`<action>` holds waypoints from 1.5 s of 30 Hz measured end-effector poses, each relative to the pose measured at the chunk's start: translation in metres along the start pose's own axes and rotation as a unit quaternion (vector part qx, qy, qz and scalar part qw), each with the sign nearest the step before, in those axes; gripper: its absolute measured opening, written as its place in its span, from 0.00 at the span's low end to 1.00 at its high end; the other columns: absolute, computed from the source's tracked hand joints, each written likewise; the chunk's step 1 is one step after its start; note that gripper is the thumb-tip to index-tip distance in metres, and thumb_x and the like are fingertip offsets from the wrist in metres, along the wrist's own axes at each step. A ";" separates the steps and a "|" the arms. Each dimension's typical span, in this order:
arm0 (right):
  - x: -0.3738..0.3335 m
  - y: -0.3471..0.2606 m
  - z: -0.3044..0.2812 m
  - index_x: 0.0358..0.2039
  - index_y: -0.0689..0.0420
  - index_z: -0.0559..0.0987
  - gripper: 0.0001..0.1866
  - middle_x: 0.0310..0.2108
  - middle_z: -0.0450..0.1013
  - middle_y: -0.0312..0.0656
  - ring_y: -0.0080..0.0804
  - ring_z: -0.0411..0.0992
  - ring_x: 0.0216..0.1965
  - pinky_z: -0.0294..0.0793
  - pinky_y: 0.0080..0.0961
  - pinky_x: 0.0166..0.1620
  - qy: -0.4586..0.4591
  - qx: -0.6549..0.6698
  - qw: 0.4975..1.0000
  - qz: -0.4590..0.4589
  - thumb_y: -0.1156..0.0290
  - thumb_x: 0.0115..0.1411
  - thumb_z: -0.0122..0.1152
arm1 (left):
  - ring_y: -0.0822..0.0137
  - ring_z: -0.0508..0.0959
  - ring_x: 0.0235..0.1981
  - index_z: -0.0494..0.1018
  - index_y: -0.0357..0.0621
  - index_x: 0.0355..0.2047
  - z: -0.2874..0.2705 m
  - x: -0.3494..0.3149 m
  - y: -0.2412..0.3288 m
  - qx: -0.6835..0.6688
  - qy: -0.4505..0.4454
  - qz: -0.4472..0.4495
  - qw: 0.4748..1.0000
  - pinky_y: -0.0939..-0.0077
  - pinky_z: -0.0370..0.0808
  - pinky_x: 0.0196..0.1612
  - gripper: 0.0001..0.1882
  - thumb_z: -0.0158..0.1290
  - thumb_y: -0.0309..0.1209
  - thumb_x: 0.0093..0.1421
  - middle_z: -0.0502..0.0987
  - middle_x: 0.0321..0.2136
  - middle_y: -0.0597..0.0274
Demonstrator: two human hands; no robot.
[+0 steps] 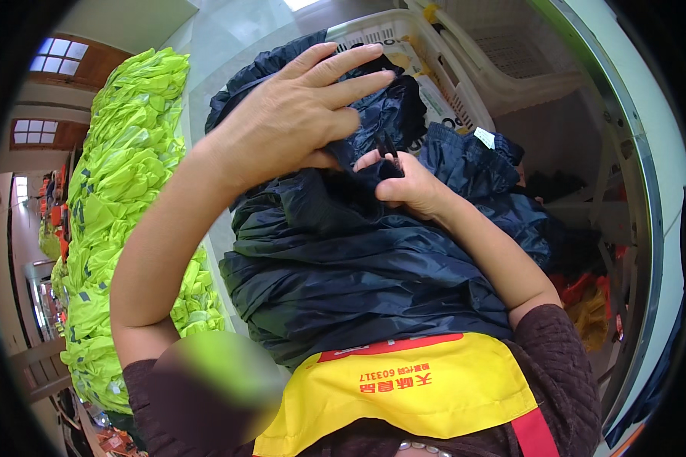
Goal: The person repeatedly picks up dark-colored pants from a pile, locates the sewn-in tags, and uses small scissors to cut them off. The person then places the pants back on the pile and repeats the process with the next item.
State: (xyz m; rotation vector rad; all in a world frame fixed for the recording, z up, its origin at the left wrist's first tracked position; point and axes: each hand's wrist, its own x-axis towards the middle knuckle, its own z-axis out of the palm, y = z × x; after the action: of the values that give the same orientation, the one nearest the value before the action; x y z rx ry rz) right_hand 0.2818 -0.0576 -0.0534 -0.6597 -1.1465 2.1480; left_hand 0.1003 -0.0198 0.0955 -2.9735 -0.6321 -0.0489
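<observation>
A heap of navy-blue garments (pixel 343 266) in thin, shiny fabric lies bunched in front of me. My left hand (pixel 297 110) is over its far part, fingers spread and thumb down beside the cloth. Just to its right, my right hand (pixel 413 186) is closed around small black thread snips (pixel 387 145), whose dark tips point away from me. A fold of navy cloth lies against the right hand's fingers. A gathered waistband with a white label (pixel 484 138) shows on the garment to the right.
A tall pile of neon-yellow garments (pixel 122 228) runs along the left. White plastic baskets (pixel 465 107) stand at the far right, one holding papers and scissors handles. A metal-edged table rim (pixel 648 175) curves down the right. My yellow apron (pixel 411 381) meets the near cloth.
</observation>
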 end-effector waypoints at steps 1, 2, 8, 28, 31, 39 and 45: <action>-0.001 -0.002 0.001 0.36 0.54 0.73 0.23 0.24 0.66 0.28 0.14 0.60 0.21 0.57 0.11 0.22 0.019 -0.020 1.000 0.010 0.56 0.44 0.69 | 0.52 0.60 0.59 0.69 0.42 0.22 0.000 -0.006 -0.005 -0.011 -0.038 0.001 0.999 0.55 0.55 0.62 0.17 0.65 0.34 0.34 0.66 0.52 0.55; -0.002 -0.005 0.001 0.35 0.54 0.73 0.20 0.25 0.67 0.28 0.14 0.61 0.22 0.59 0.11 0.23 0.055 -0.031 0.998 0.022 0.58 0.46 0.68 | 0.51 0.63 0.57 0.69 0.42 0.21 0.002 -0.014 -0.013 -0.021 -0.075 0.002 0.997 0.57 0.57 0.60 0.17 0.64 0.36 0.36 0.69 0.49 0.53; 0.019 -0.003 -0.016 0.35 0.62 0.76 0.10 0.28 0.71 0.31 0.16 0.66 0.28 0.66 0.13 0.34 0.105 -0.095 0.987 -0.081 0.76 0.50 0.55 | 0.75 0.75 0.30 0.74 0.36 0.35 0.030 -0.054 0.000 -0.651 -0.181 -0.447 0.586 0.83 0.72 0.34 0.18 0.58 0.40 0.54 0.77 0.31 0.64; 0.053 -0.047 0.007 0.25 0.56 0.80 0.13 0.20 0.70 0.29 0.15 0.64 0.22 0.60 0.14 0.27 0.049 -0.194 0.977 -0.068 0.59 0.52 0.63 | 0.84 0.67 0.23 0.75 0.39 0.25 0.039 -0.057 0.042 -0.583 0.012 -0.389 0.713 0.86 0.64 0.25 0.12 0.59 0.36 0.53 0.72 0.21 0.76; 0.062 -0.048 -0.003 0.27 0.55 0.78 0.12 0.24 0.72 0.30 0.15 0.68 0.26 0.65 0.13 0.32 0.089 -0.172 0.979 -0.067 0.59 0.52 0.64 | 0.84 0.67 0.24 0.75 0.39 0.26 0.056 -0.066 0.057 -0.680 0.114 -0.366 0.625 0.87 0.65 0.27 0.10 0.58 0.33 0.55 0.72 0.22 0.76; 0.060 -0.044 0.002 0.24 0.54 0.77 0.15 0.19 0.67 0.29 0.15 0.62 0.22 0.59 0.14 0.27 0.040 -0.224 0.968 -0.103 0.56 0.52 0.65 | 0.81 0.72 0.30 0.72 0.39 0.37 0.076 -0.060 0.080 -0.768 0.173 -0.345 0.512 0.86 0.69 0.34 0.09 0.53 0.29 0.58 0.74 0.30 0.71; 0.052 -0.052 0.012 0.26 0.54 0.77 0.12 0.20 0.67 0.27 0.13 0.61 0.23 0.59 0.13 0.29 0.025 -0.215 0.972 -0.092 0.58 0.54 0.62 | 0.85 0.65 0.25 0.72 0.42 0.26 0.052 -0.050 0.063 -0.758 0.125 -0.382 0.514 0.87 0.64 0.28 0.10 0.55 0.35 0.58 0.69 0.23 0.77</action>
State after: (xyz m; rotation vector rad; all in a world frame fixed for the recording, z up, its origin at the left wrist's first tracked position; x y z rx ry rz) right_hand 0.2525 -0.0039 -0.0103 -0.7547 -1.5987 1.7305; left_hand 0.0805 -0.0922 0.0354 -2.9851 -2.9981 -1.9930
